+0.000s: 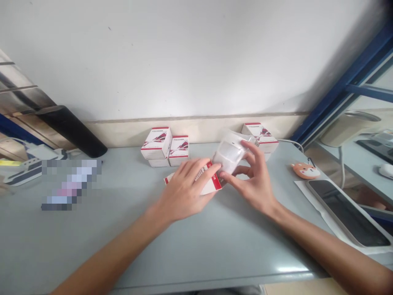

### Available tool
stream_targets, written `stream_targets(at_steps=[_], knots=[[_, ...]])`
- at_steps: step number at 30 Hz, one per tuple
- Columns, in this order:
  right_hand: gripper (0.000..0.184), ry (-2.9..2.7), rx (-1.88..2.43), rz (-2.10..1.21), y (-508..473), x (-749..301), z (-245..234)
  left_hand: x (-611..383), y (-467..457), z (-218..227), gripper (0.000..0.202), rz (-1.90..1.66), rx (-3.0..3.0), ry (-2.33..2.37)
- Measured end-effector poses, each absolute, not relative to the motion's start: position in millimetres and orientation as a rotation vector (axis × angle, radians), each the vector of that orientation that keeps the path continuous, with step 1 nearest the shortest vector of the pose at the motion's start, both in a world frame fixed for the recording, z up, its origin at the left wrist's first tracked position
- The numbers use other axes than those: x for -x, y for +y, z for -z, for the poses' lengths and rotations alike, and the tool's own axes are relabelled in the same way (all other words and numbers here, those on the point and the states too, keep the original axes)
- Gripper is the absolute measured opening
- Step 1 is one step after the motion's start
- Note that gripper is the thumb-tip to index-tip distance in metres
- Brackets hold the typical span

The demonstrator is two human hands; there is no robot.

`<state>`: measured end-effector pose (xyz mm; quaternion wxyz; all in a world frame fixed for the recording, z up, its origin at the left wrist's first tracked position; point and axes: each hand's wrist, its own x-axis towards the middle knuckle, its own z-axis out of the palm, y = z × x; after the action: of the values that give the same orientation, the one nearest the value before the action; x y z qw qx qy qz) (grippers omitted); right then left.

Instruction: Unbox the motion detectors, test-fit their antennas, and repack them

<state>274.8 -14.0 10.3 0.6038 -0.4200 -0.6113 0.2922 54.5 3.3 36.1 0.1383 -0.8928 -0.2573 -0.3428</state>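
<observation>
My left hand [183,188] lies over a small white and red box [213,182] that rests on the grey table [123,229], fingers closed round its top. My right hand [254,180] pinches a white object in a clear plastic bag [229,153], at the box's open end. The bag is partly outside the box; how far it reaches inside is hidden by my fingers.
Three more white and red boxes stand by the wall: two [156,143] [179,149] at centre, one [260,137] behind my right hand. A phone [346,211] on white paper and an orange animal-shaped trinket [305,170] lie to the right. A black object [72,129] leans at left.
</observation>
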Motion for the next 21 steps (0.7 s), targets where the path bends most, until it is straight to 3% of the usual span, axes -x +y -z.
stream_targets(at_steps=[7,12,21], knots=[[0.084,-1.340,1.020,-0.665,-26,-261,-5,-55,-4,-22,0.056,1.240,2.453,-0.735],[0.079,-1.361,1.000,-0.424,-33,-256,-4,-54,-11,-15,0.055,1.272,2.444,-0.763],[0.084,-1.527,0.878,-0.344,-33,-258,4,-52,-16,-15,0.064,1.387,2.450,-0.743]])
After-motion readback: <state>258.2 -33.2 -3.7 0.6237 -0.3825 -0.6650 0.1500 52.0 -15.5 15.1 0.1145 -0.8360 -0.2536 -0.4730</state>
